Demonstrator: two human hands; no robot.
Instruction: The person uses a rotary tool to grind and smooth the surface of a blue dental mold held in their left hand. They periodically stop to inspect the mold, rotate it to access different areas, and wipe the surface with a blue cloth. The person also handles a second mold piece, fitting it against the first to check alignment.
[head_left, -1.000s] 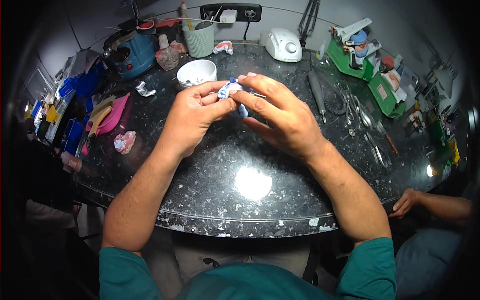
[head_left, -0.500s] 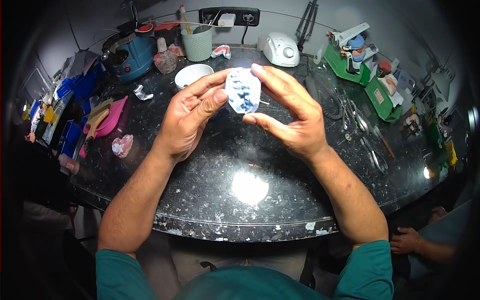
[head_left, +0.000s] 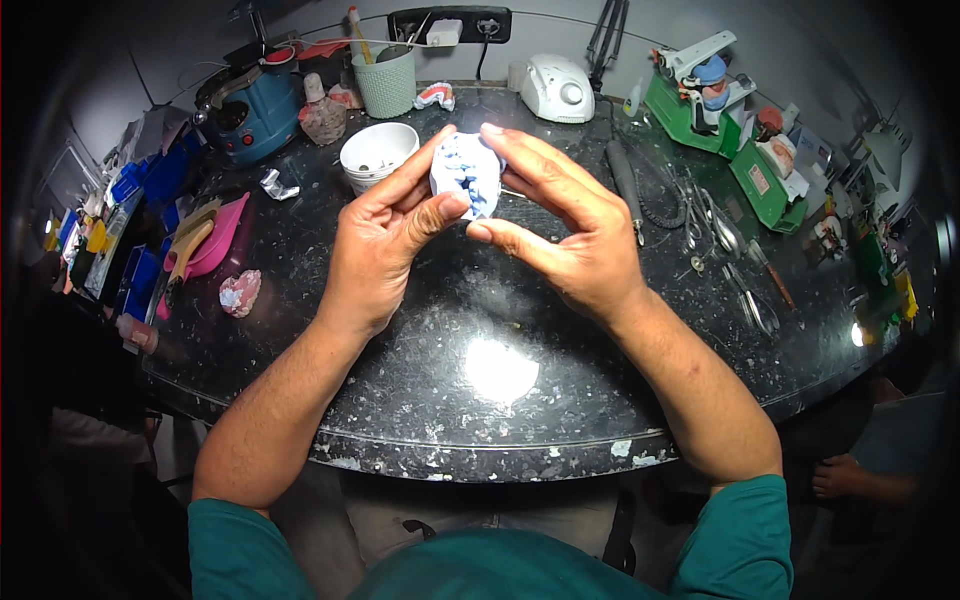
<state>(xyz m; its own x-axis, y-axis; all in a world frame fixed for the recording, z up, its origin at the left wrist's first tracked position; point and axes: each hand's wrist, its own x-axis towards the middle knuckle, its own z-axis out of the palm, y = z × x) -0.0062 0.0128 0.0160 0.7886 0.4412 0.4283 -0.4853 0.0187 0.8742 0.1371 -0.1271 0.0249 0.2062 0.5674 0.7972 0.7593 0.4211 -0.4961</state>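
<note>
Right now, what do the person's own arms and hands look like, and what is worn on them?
Both hands, the left hand and the right hand, are bare: no gloves, rings or watch visible. The forearms are bare too. Short teal sleeves cover the upper arms.

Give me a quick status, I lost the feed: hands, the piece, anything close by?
Left hand and right hand both pinching the white-and-blue dental cast, raised above the black countertop. White bowl just behind the left fingers, apart.
</note>
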